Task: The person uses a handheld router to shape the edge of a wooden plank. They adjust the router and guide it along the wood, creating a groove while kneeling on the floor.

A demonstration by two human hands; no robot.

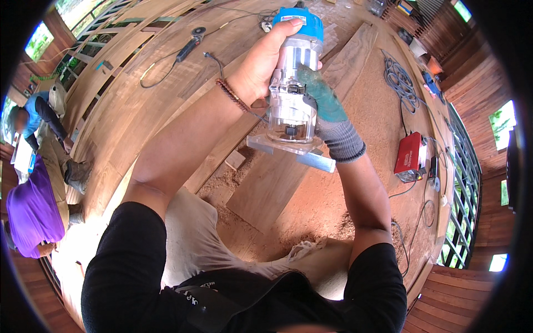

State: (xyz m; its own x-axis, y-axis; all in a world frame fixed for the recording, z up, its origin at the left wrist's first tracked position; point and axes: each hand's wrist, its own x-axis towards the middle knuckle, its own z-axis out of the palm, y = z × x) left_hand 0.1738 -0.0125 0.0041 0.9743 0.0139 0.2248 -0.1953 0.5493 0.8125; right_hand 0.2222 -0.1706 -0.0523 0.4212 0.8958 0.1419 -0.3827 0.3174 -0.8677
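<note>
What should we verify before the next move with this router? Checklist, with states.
1. Both hands on the router: ok, left hand high with its thumb on the blue top, right hand lower.
2. Hand cover matched: not ok, right gloved, left bare.
3. Wrists free of loose items: not ok, beaded bracelet on the left.
4. Power disconnected: cannot tell, the dark cord passes behind the left forearm.
5. Floor swept: not ok, sawdust lies beside the plank.
6. Co-workers apart: ok, purple-shirted person sits off at far left.
</note>
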